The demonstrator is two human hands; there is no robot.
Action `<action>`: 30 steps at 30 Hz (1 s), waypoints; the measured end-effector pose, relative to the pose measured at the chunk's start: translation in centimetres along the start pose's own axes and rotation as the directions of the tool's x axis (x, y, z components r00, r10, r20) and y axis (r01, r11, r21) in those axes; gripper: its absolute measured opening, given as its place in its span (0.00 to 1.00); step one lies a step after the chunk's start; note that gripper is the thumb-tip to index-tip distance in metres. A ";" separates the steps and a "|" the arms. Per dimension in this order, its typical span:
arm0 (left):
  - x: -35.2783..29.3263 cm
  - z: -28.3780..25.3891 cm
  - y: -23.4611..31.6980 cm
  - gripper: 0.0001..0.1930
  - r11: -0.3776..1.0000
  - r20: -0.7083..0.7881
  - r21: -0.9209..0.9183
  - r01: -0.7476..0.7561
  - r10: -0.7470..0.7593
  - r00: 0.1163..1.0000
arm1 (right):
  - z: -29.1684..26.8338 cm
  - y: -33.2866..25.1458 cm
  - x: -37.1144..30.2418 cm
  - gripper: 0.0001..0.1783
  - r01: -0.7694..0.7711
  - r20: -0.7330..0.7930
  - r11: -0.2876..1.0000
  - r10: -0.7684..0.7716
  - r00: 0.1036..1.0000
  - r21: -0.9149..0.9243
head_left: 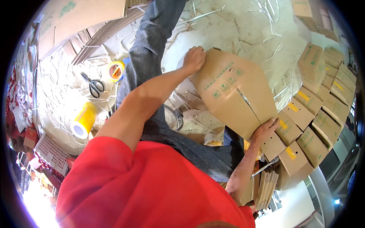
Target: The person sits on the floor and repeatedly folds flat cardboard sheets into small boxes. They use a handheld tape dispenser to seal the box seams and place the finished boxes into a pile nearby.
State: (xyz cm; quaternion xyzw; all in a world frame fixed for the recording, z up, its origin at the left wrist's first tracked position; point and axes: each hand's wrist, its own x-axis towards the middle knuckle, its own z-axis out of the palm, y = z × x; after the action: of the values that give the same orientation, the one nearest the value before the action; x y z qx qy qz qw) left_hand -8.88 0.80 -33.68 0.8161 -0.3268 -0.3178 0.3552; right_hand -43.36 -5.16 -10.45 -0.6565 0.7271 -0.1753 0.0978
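Observation:
A brown cardboard box (pixel 222 85) with green printed marks lies tilted in front of me. Its upper flaps meet in a seam, with a narrow dark gap along part of it. My left hand (pixel 194 59) is closed over the box's far left corner, its fingers curled at the edge. At the near right corner, my right hand (pixel 266 130) grips the cardboard near the end of the seam. Some of the fingers of both hands are hidden. My legs in dark jeans (pixel 146 57) are spread beside and under the box.
Stacked cardboard boxes (pixel 300 102) with yellow tape stand at the right. Black-handled scissors (pixel 93 84), a tape roll (pixel 115 71) and a larger yellow roll (pixel 84 118) lie on the left. Pale strips litter the floor (pixel 224 26). Flattened cardboard (pixel 83 22) is at the upper left.

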 end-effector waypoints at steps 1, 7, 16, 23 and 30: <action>-0.1 -0.1 0.7 0.16 0.998 0.057 -0.001 0.069 -0.069 0.996 | -0.2 0.4 0.2 0.36 -0.007 0.004 1.000 0.007 1.000 0.027; -2.2 0.7 2.8 0.33 0.955 0.013 -0.286 -0.083 0.090 0.996 | -0.6 3.5 0.9 0.33 0.025 -0.028 0.994 -0.022 0.999 0.108; -3.6 -5.2 1.6 0.41 0.787 0.637 -0.452 0.420 -0.044 0.769 | -1.6 7.5 1.1 0.36 -0.150 0.156 0.882 0.088 0.984 0.448; -7.5 -16.0 13.8 0.28 0.892 0.199 -0.356 -0.280 0.365 0.909 | -1.6 0.8 -4.2 0.42 -0.536 0.524 0.101 0.126 0.843 0.838; -15.1 -19.1 19.1 0.23 0.819 0.004 -0.488 -0.300 0.346 0.938 | -9.2 -3.0 -3.9 0.41 -0.376 0.384 0.143 -0.028 0.923 0.915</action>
State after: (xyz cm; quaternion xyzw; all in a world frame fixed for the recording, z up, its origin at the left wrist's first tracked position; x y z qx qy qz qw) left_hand -9.25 9.17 -3.93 0.6192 -0.3873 -0.3613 0.5797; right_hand -43.55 -0.35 -1.19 -0.3644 0.4867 -0.4833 0.6299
